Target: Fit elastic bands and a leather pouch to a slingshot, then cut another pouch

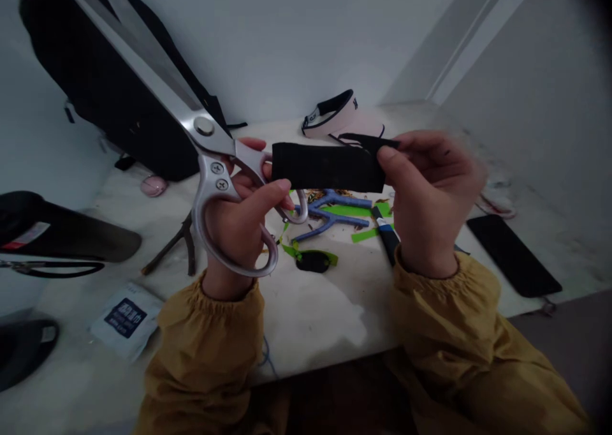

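Note:
My left hand (241,228) is closed, with a large pair of metal scissors (205,127) hanging on it by the handle loops, blades pointing up and left. Its thumb tip also meets the left end of a flat black rectangular strip (325,167). Between thumb and fingers, my right hand (425,199) pinches the strip's right end, where a narrow piece sticks out at the top. The strip is held level above the table. Below it lie a blue-wrapped forked branch (329,219), bright green strips (366,235) and a black patch with green ties (315,261).
A black bag (119,84) leans at the back left, near a dark bottle (71,231). Bare forked twigs (172,247) and a white packet (126,320) lie on the left. Behind the strip sits a pink visor (354,119). A black phone (514,254) rests on the right.

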Motion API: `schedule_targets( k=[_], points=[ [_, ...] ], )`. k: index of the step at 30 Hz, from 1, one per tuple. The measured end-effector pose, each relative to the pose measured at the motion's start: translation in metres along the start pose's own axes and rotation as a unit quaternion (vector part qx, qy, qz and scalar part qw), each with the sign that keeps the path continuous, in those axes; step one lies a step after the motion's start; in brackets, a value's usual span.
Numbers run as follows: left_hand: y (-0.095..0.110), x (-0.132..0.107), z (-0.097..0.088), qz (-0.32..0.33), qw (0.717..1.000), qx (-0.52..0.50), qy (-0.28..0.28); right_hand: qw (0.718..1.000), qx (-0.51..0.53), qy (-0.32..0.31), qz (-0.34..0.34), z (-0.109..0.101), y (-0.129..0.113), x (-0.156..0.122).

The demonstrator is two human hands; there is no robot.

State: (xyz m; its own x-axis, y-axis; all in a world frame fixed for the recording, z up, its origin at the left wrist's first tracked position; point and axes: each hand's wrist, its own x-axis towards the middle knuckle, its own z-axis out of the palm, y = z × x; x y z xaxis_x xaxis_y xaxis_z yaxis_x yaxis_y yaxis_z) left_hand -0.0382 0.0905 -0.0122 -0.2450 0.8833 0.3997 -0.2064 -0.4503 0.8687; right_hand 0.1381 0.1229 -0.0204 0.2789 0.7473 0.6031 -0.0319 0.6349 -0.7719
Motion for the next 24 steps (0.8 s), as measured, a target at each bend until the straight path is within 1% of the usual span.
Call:
schedule_targets(
  k=[3,9,13,19,24],
  points=[
    [-0.0009,-0.0001,-0.0020,-0.005,1.000,0.007,0.007,1.000,-0.011,0.007,-0.010,-0.0002,0.0026,0.0001],
    [-0.0008,-0.0010,-0.0017,-0.011,1.000,-0.004,0.004,0.999,-0.031,0.005,-0.019,-0.0004,0.0003,0.0003],
    [-0.0005,-0.0019,-0.0019,-0.013,1.000,0.011,0.006,0.999,-0.029,0.006,-0.014,-0.0010,0.0002,0.0004],
    [-0.0016,-0.0008,-0.0026,-0.013,1.000,0.002,0.001,1.000,-0.023,0.000,-0.011,-0.0013,-0.0004,-0.0001],
    [-0.0017,-0.0006,-0.0028,-0.012,1.000,0.002,-0.003,1.000,-0.021,0.009,-0.004,0.0000,-0.0031,0.0001]
  ],
)
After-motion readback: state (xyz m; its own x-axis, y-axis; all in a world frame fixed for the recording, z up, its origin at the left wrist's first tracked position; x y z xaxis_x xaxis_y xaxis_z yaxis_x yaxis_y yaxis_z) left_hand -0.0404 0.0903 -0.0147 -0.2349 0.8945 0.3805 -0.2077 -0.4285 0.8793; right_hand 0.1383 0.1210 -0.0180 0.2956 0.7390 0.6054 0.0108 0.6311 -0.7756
